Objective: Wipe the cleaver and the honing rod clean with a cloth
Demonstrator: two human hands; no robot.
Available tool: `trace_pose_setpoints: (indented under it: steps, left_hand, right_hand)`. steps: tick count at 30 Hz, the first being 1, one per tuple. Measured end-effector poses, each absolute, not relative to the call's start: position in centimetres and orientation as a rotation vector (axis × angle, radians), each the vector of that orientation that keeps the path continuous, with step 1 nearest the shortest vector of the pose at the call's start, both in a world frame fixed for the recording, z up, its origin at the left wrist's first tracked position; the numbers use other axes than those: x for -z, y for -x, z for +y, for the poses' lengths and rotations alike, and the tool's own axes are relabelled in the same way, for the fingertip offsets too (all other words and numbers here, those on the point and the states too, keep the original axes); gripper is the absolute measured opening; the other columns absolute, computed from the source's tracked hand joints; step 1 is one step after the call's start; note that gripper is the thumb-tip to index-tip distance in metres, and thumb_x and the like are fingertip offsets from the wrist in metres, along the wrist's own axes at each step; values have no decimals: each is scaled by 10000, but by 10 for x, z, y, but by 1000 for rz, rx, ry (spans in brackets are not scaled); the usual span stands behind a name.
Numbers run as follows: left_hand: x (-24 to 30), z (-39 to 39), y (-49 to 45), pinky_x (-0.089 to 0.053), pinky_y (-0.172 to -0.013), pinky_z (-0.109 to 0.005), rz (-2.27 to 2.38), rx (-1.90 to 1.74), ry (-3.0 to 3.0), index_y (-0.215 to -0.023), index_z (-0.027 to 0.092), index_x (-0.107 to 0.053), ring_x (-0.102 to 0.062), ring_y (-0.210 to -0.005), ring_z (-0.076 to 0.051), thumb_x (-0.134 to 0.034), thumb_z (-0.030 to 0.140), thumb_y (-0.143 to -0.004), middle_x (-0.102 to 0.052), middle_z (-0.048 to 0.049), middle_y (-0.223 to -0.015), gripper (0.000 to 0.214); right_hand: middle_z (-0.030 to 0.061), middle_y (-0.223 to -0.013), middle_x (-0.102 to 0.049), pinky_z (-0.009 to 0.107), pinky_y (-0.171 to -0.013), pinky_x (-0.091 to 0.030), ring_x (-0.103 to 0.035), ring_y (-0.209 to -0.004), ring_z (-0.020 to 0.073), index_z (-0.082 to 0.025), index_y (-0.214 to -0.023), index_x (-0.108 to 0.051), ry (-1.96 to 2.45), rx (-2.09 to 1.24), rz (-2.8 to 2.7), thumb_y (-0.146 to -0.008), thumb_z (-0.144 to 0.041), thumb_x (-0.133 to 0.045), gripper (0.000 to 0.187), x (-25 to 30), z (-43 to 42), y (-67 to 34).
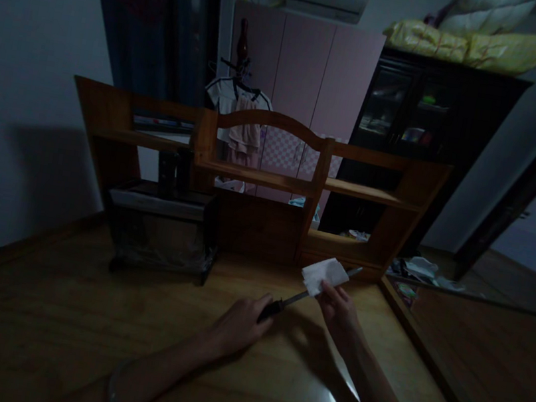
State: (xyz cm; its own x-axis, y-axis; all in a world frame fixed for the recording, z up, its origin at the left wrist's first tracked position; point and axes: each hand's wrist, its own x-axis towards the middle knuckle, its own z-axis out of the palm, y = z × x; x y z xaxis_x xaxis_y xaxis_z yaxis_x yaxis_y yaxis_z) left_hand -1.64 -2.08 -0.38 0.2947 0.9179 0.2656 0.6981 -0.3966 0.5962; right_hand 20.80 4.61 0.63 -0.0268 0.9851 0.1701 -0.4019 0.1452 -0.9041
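Note:
My left hand (246, 322) is closed around the black handle (270, 311) of a long, thin metal tool. Its straight shaft (296, 297) slants up to the right, away from me. In this dim light I cannot tell whether the shaft is a round rod or a narrow blade. Around the shaft, near the far end, lies a folded white paper tissue (325, 275). My right hand (337, 305) pinches that tissue from the right side. The tip (357, 270) sticks out beyond it. Both hands are above the wooden tabletop (201, 379).
A wooden shelf unit (264, 177) stands along the desk's back edge. At the left sits a black-framed, box-like thing (160, 232) with plastic film on it. A raised wooden edge (426, 352) runs along the right. Behind are cabinets (302, 72) and a hanging shirt (223, 93).

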Motion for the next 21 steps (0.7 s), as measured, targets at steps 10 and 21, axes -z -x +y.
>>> trace_pose_setpoints:
  steps: [10,21]
  left_hand:
    - [2,-22,16,-397,-654,-247,1506,-785,-2191,-1020,214,-557,-636,-798,-203,-488,285,-856,-666,-43,-856,192]
    - [2,-22,16,-406,-664,-251,1558,-728,-2209,-1062,213,-551,-642,-811,-206,-479,282,-863,-672,-58,-883,222]
  right_hand:
    - [25,-820,-663,242,-680,-482,-601,-727,143,-179,-822,-693,834,-1388,-1001,-675,-331,-770,225,1,45,-201]
    - [-4,-796,-651,246,-670,-508,-608,-650,108,-208,-945,-628,741,-1477,-1032,-719,-298,-752,274,2,42,-196]
